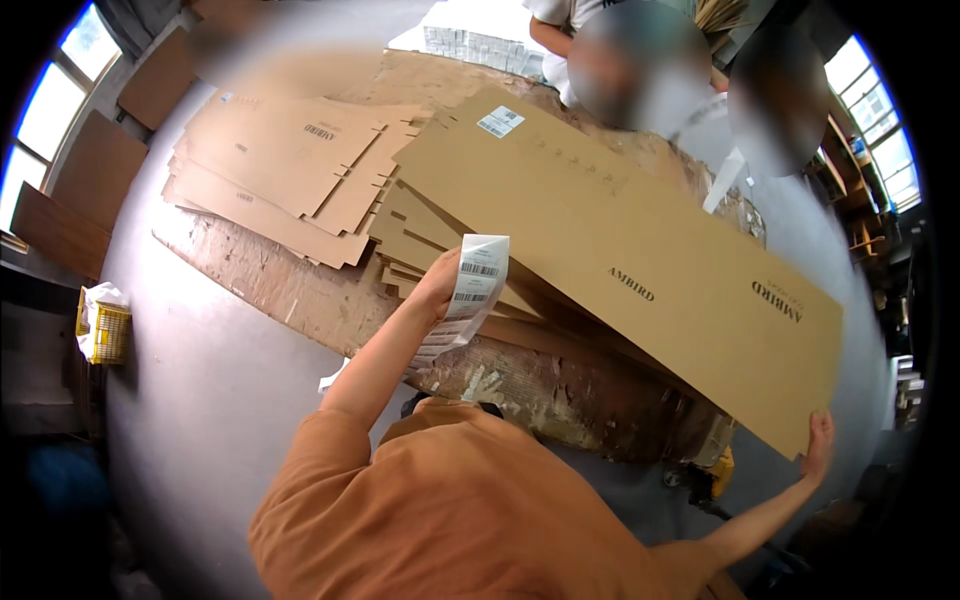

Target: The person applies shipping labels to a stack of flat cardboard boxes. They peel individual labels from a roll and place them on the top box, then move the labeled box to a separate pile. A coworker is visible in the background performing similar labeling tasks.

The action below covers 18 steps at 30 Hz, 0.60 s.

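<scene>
My left hand [438,285] is closed on a strip of white barcode labels [480,270], which hangs down in a curl toward the table's near edge. At the far right, my right hand [819,447] grips the near corner of a long, flat brown cardboard sheet [640,230]. That sheet slants across the pile beneath it, its right end raised. A white label [501,122] is stuck near its far left corner. Dark print marks its face. Under its left part, more cardboard sheets [420,235] show their slotted edges.
A stack of flat cardboard [270,160] lies on the left of the worn table [310,300]. White bundles [475,45] stand at the back, near another person [555,35]. On the left is a yellow basket [108,335] with white material inside. Boards lean against the left wall.
</scene>
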Tool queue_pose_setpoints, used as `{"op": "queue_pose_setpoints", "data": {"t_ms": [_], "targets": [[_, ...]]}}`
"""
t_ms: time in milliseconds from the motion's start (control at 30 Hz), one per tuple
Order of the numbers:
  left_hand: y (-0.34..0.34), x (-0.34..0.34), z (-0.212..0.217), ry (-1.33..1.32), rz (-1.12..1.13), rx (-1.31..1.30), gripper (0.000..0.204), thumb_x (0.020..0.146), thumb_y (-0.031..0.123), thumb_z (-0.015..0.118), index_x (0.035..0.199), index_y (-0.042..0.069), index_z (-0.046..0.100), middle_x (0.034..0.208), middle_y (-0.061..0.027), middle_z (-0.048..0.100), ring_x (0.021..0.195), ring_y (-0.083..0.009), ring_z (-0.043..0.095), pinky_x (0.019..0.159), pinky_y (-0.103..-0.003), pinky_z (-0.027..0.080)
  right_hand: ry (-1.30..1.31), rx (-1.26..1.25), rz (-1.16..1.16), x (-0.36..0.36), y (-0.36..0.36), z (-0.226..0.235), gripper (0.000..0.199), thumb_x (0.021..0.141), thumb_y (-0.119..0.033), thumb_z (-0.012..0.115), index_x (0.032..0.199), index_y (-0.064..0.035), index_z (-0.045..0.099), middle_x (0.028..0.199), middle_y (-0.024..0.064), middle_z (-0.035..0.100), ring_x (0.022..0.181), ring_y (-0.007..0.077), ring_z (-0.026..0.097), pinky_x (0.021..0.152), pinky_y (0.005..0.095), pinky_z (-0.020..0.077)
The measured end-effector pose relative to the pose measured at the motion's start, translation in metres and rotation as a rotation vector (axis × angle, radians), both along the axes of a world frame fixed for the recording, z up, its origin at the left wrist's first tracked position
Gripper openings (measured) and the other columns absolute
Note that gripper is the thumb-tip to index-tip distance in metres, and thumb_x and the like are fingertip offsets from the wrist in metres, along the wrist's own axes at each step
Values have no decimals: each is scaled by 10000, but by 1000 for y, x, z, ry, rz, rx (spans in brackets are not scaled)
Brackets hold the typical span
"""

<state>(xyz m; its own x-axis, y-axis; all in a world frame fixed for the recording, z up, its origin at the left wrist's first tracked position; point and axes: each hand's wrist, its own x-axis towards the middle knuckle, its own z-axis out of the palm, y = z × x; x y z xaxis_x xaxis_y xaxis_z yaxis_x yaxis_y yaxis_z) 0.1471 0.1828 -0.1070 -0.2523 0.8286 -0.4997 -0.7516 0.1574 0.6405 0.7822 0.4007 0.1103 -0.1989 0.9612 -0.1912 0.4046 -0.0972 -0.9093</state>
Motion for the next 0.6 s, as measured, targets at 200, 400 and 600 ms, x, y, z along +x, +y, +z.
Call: {"op": "queue_pose_setpoints", "data": {"t_ms": [200, 400, 600], "targets": [[-32, -55, 26, 252, -11, -10, 244, 953, 226, 547, 1091, 35, 611, 849, -29, 648, 702, -104, 625, 567, -258, 516, 185, -46, 63, -106, -25, -102, 340, 902, -90, 537, 1232, -15, 511, 1156, 80, 606, 1045, 177, 580, 886, 314, 474], [-108, -98, -8, 389, 17, -41, 143, 938, 170, 582, 985, 42, 628, 836, 9, 638, 695, -52, 595, 591, -209, 497, 401, -359, 7, -306, -62, -257, 285, 884, -19, 558, 1165, -23, 508, 1143, 70, 582, 1005, 191, 569, 877, 328, 475], [-171, -109, -29, 386, 156, -68, 17, 831, 27, 637, 841, 34, 626, 770, -12, 631, 689, -78, 576, 611, -241, 481, 598, -413, 382, -575, -141, -242, 221, 910, -20, 523, 1126, 21, 497, 1133, 122, 584, 1019, 204, 579, 872, 346, 498]]}}
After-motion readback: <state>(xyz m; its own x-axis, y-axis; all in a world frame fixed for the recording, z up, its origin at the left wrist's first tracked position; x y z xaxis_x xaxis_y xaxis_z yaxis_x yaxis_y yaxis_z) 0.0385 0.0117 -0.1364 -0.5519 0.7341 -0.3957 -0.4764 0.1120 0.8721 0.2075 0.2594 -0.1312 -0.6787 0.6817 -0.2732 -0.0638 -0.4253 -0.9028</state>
